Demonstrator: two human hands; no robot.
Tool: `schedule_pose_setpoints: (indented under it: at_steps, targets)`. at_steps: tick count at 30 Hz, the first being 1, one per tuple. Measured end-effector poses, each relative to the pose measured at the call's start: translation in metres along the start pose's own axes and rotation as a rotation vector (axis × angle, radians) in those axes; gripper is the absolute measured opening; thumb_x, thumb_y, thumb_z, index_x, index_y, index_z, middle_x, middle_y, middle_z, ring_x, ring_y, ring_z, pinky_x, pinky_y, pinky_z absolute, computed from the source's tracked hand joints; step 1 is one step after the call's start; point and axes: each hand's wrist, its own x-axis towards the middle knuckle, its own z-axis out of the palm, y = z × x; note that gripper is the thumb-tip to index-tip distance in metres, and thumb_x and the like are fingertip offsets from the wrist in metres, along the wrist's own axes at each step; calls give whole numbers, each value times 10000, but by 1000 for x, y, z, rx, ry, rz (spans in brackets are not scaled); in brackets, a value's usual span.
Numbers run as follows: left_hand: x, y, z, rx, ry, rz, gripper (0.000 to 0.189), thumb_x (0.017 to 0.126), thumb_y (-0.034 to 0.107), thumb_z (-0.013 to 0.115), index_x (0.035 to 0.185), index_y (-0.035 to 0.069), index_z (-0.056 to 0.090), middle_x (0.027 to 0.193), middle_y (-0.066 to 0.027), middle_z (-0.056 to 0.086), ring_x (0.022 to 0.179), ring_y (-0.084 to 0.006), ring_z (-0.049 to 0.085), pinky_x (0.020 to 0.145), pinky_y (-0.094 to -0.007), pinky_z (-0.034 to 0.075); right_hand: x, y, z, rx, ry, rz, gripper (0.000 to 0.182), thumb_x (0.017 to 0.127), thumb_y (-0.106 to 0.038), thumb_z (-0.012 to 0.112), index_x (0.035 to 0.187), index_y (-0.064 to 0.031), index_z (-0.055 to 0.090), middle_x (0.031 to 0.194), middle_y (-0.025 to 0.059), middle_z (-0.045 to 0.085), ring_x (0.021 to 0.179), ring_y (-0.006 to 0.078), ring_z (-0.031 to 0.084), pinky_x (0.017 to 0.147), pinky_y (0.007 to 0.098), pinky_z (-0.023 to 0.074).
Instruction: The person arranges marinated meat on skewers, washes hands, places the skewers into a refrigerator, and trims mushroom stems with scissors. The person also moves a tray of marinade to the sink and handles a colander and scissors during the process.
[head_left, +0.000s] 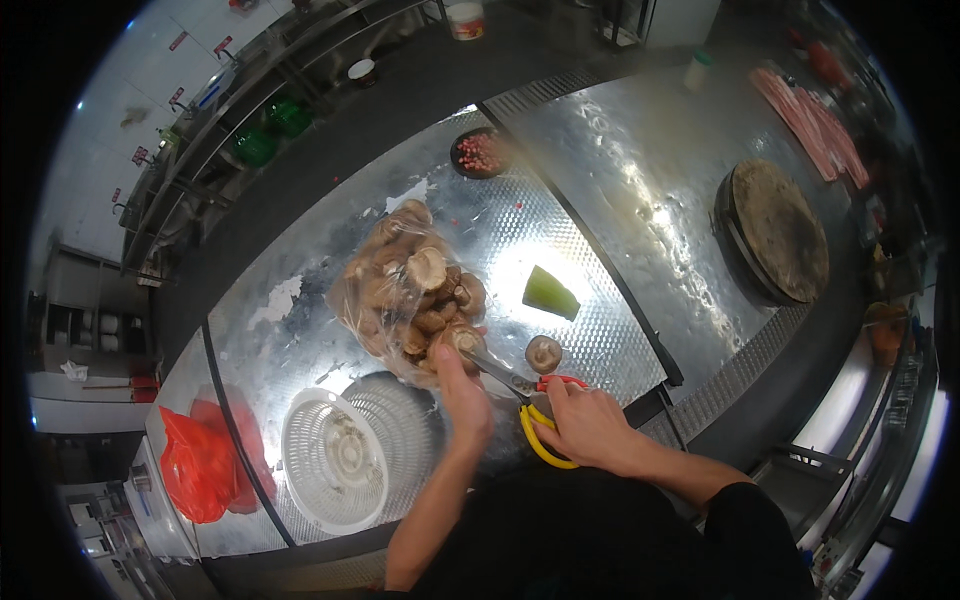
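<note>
My left hand holds a brown shiitake mushroom, gill side up, at the mouth of a clear plastic bag full of shiitake. In my right hand are scissors with one red and one yellow handle. Their blades reach to the stem of the held mushroom. A single shiitake lies on the metal table just beyond the scissors. Farther out is a cut piece of green vegetable. To the left of my left hand stands a white plastic colander; its bottom holds a few small bits.
A red plastic bag sits at the left on the metal table. At the back is a dark bowl of small pink pieces. A round chopping block and strips of raw meat lie on the right-hand table.
</note>
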Motion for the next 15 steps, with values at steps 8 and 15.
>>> schedule_pose_setpoints:
  at_steps: [8, 15]
  targets:
    - [3, -21, -24, 30, -22, -162, 404, 1072, 335, 278, 1209, 28, 502, 1150, -131, 609, 923, -167, 544, 808, -333, 437, -2, 20, 13, -57, 61, -41, 433, 851, -385, 667, 940, 19, 541, 657, 174, 632, 558, 365, 642, 511, 446, 523]
    - [-1, 0, -19, -58, -52, -225, 445, 1061, 336, 277, 1158, -6, 545, 1142, -135, 615, 868, -187, 578, 778, -324, 462, -21, 37, -13, 83, 44, 36, 500, 803, -411, 708, 1012, 25, 581, 718, 168, 653, 611, 350, 660, 598, 425, 535]
